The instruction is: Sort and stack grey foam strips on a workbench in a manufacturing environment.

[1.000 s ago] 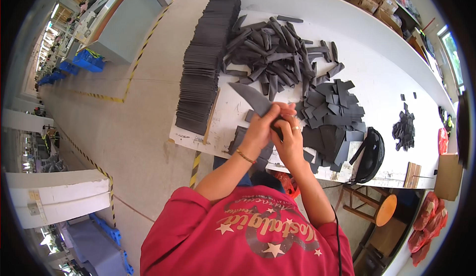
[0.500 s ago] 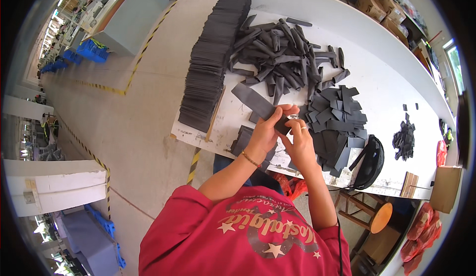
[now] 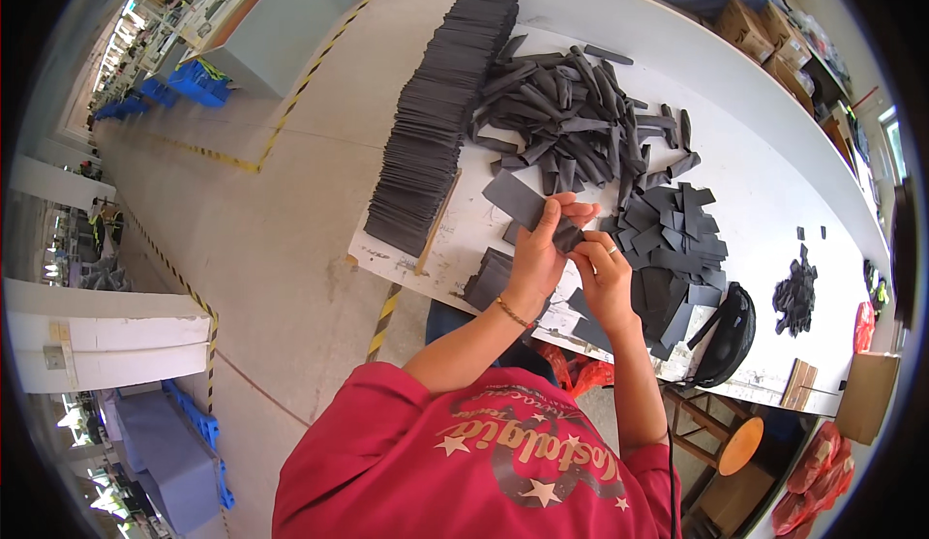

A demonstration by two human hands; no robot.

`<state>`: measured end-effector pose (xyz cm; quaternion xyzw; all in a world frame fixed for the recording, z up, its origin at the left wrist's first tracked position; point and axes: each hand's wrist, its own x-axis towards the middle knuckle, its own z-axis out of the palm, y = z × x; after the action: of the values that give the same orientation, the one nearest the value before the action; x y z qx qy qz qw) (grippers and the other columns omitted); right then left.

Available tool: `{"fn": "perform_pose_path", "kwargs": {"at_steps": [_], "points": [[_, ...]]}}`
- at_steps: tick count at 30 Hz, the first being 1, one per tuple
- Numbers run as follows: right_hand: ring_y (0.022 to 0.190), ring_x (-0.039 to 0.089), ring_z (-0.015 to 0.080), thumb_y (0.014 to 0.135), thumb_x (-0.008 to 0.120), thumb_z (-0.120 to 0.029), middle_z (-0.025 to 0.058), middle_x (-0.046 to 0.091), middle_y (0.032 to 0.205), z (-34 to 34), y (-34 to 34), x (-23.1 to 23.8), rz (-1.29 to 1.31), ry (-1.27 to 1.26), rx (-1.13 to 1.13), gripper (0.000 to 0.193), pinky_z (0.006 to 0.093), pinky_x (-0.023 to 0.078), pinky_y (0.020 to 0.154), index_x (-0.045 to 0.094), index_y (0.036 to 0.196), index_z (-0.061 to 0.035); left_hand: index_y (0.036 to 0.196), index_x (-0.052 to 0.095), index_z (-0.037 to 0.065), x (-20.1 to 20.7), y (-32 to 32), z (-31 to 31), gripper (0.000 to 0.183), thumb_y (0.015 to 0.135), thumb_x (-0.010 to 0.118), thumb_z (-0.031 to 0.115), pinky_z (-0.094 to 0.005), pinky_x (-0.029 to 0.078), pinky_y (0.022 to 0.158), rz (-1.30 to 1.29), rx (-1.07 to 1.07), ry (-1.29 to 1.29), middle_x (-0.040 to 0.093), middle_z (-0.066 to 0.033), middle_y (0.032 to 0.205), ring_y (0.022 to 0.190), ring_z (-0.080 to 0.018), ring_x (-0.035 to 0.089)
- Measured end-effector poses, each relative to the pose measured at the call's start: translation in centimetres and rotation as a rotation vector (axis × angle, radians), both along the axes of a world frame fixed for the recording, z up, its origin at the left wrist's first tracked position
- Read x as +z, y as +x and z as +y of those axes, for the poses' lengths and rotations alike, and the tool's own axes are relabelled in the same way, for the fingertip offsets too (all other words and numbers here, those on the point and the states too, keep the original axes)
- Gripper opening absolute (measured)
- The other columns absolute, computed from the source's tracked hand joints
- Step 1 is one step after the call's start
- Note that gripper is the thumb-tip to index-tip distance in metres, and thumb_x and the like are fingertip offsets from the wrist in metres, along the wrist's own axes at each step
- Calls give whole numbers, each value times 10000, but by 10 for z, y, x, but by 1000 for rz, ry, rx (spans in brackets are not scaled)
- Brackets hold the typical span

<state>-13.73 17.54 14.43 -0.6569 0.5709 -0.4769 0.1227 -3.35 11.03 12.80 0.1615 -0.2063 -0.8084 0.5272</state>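
Now holding a dark strip (image 3: 513, 198) clear above the white counter (image 3: 764, 191), slightly off the view's centre toward 2 o'clock. Pinching it in the left hand (image 3: 534, 260), thumb on top, fingers underneath and reaching out past it toward 3 o'clock. Nipping the near end in the right hand (image 3: 604, 273), about 4 o'clock of the left thumb; cannot tell how firmly, or whether doubled over there, being partly hidden by fingers.

Change over the last second: turned from a narrow, pointed outline to a broad flat face, free end pointing toward 10 o'clock throughout. Shifted the right hand a little away from the left, toward 4 o'clock. Judged from this: working at the near end of one single piece, steadied from the left, not yet set down.

Around the hands, noted: at 12 o'clock, a heap of rolled dark pieces (image 3: 561, 118); between 10 and 11, a long row of stacked dark pieces (image 3: 440, 123); at 3, a pile of flat dark pieces (image 3: 673, 234); at 4, a black bag (image 3: 733, 341); farther out between 3 and 4, a small dark pile (image 3: 795, 295)
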Motion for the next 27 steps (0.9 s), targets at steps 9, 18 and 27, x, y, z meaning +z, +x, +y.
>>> {"fn": "perform_pose_path", "kwargs": {"at_steps": [9, 18, 27], "points": [[710, 591, 254, 780, 667, 66, 121, 607, 906, -5, 3, -3, -55, 33, 10, 120, 313, 476, 611, 600, 864, 12, 1141, 550, -9, -4, -4, 0, 332, 1007, 474, 286, -393, 464, 985, 4, 62, 20, 661, -144, 1011, 1048, -296, 630], [762, 585, 138, 814, 707, -27, 67, 578, 946, -9, 17, -17, -672, 297, -108, 128, 272, 482, 689, 596, 841, 30, 1179, 515, -35, -8, -2, -8, 379, 1009, 463, 300, -389, 442, 1006, -84, 66, 58, 634, -173, 1099, 1134, -292, 583], [775, 568, 85, 939, 591, -177, 8, 607, 875, 4, 2, -11, -1242, 275, -283, 172, 245, 461, 701, 624, 985, -15, 1150, 558, -14, -4, 9, -19, 359, 978, 517, 299, -422, 356, 1099, -11, 13, -53, 651, -172, 1109, 1201, -321, 544]]}}
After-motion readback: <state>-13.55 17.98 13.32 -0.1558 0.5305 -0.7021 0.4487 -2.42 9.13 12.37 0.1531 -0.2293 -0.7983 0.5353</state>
